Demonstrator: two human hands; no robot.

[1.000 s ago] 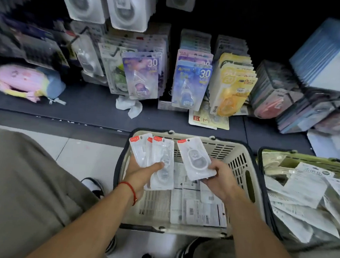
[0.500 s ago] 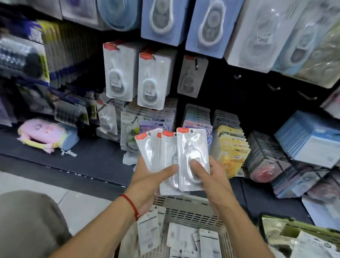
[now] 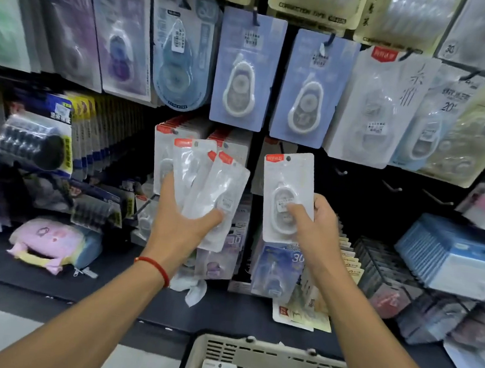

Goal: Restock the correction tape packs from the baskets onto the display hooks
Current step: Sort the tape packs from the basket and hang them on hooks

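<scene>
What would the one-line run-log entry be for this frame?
left hand: holds fanned packs | right hand: holds single pack raised toward hooks | basket: below | stage: hanging not yet done

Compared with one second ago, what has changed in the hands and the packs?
Both hands rose from the basket to the display. The right hand drew its single pack apart from the fan of packs and holds it upright. The left hand keeps gripping the fan as before.

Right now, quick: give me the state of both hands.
Left hand: closed, holding a fan of correction tape packs.
Right hand: closed, holding a single correction tape pack upright.
</scene>
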